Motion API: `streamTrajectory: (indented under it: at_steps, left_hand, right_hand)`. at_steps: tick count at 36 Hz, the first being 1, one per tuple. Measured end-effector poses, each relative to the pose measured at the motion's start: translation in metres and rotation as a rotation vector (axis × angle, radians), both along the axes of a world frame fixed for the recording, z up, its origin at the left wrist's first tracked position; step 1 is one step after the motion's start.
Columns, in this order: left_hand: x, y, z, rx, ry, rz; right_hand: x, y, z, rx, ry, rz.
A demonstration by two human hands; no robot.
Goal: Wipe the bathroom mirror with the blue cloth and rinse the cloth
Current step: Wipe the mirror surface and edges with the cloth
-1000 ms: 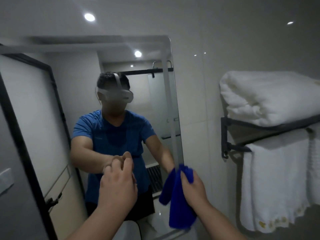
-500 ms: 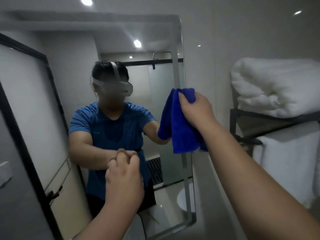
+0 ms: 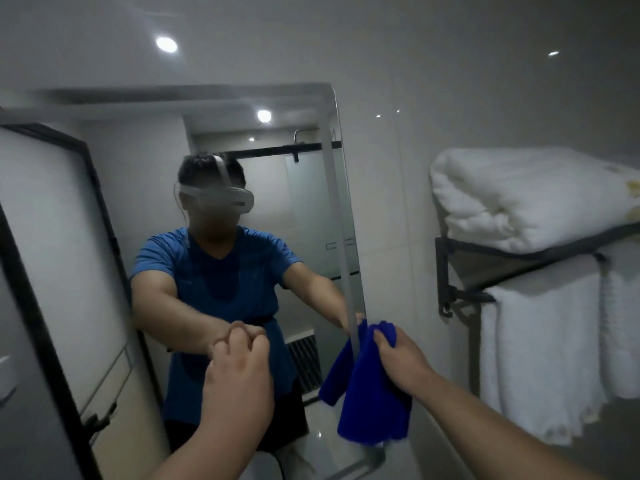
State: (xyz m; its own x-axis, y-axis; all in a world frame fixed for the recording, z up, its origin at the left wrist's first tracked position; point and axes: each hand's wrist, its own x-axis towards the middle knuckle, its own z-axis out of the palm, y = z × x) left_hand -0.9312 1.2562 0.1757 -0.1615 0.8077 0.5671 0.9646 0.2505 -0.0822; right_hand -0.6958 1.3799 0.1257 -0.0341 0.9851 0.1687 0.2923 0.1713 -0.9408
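Blue cloth (image 3: 374, 410) in right grip (image 3: 401, 358)

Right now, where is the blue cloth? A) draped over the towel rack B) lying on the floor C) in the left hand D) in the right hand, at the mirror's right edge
D: the right hand grips the blue cloth low at the right edge of the mirror; the left hand is a fist with no cloth.

Reflected, the person wears a blue short-sleeved T-shirt (image 3: 162, 261) with a V-neck, darker down the chest; a dark lower garment (image 3: 289, 420); a pale grey headset (image 3: 225, 199) over the eyes, its strap (image 3: 221, 168) crossing the crown, a thin cable (image 3: 182, 216) beside it; left hand (image 3: 239, 375), right hand (image 3: 403, 358) and forearms are bare.
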Motion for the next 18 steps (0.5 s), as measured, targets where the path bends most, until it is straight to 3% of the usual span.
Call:
streamTrajectory:
  at_steps: [4, 8, 11, 14, 18]
  left_hand:
    - [0.008, -0.008, 0.008, -0.043, -0.047, -0.011]
    - [0.013, -0.015, 0.03, -0.172, -0.176, -0.057]
    - [0.014, -0.02, 0.06, -0.228, -0.25, -0.075]
    - [0.005, -0.022, 0.094, -0.078, -0.182, -0.069]
    - [-0.006, -0.021, 0.147, 0.144, -0.092, -0.057]
  right_hand:
    - [-0.007, 0.009, 0.092, 0.212, 0.108, -0.164]
    - [-0.04, 0.003, 0.216, 0.563, 0.041, -0.157]
    - [-0.064, -0.001, 0.277, 0.651, 0.014, -0.296]
    - [-0.083, 0.001, 0.291, 0.706, -0.024, -0.454]
    - [-0.1, 0.0, 0.247, 0.761, -0.146, -0.603]
